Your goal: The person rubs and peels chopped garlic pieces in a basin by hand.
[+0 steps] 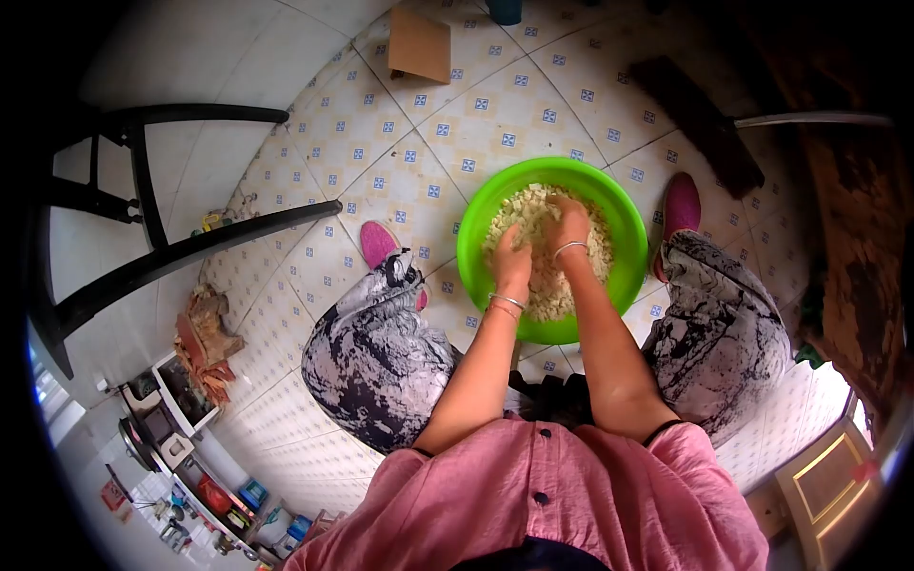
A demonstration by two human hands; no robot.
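Green basin (625, 266) stands on tiled floor (400, 190) between shoes (682, 202), probably for easy reach. Left hand (514, 262), right hand (568, 225) inside rim, among pale pieces (549, 297); cannot tell if fingers clamp.

On the patterned tile floor (428, 190), a brown panel (420, 46) sits beyond the grip and left of it, a dark broom-like tool (698, 127) lies beyond the grip on the right, a black frame (205, 113) stands well left, and a reddish-brown heap (207, 340) lies left and behind.
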